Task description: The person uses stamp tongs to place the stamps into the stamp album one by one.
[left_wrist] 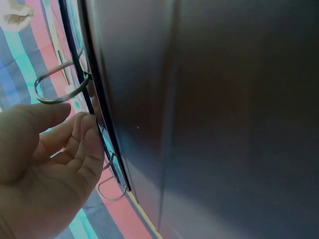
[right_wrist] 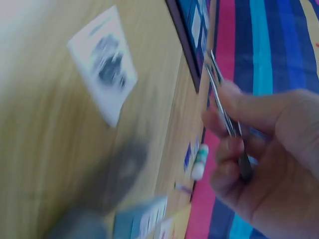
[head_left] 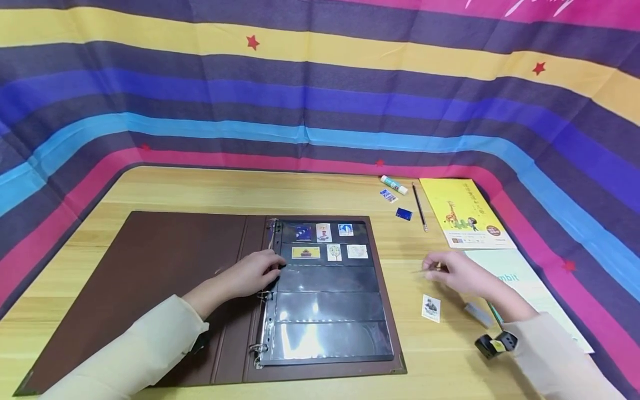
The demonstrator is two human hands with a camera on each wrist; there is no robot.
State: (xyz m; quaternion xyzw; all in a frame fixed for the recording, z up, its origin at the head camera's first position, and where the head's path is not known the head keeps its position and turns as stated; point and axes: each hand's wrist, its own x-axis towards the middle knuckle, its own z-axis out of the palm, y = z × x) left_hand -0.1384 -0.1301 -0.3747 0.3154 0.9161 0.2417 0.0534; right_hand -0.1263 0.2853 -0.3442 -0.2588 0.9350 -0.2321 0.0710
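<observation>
Pale wood [head_left: 200,191] bears an album [head_left: 180,250], six stamps [head_left: 306,253] pocketed and at least one loose stamp [head_left: 431,308] remaining, the right hand [head_left: 457,271] pinching tweezers [right_wrist: 230,125], the left hand [head_left: 247,273] loosely curled.

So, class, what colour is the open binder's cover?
Dark brown; the binder's cover shows best in the head view.
</observation>
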